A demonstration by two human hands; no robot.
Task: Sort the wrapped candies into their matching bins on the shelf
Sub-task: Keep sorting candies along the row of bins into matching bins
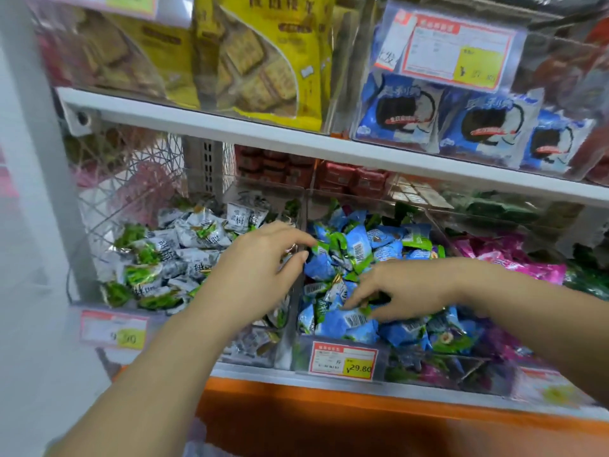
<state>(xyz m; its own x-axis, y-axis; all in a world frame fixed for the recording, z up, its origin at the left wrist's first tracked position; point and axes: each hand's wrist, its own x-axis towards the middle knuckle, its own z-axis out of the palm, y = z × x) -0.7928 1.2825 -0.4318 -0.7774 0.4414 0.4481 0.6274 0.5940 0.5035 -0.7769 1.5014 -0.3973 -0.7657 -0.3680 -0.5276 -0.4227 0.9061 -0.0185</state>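
Observation:
Three clear bins stand side by side on the lower shelf. The left bin (99, 324) holds white-and-green wrapped candies (178, 252). The middle bin (296, 354) holds blue-and-green wrapped candies (359, 245), with a few white-and-green ones mixed in. My left hand (260, 262) hovers over the divider (291, 321) between these two bins, thumb and fingers pinching a small wrapped candy (292, 249) that is mostly hidden. My right hand (405, 288) lies on the blue pile, its fingers spread and touching the wrappers.
A third bin to the right holds pink candies (514, 262), with dark green packets (586, 278) beyond. A price tag (342, 359) hangs on the middle bin and another (112, 328) on the left one. Biscuit packs (405, 113) fill the upper shelf (230, 127).

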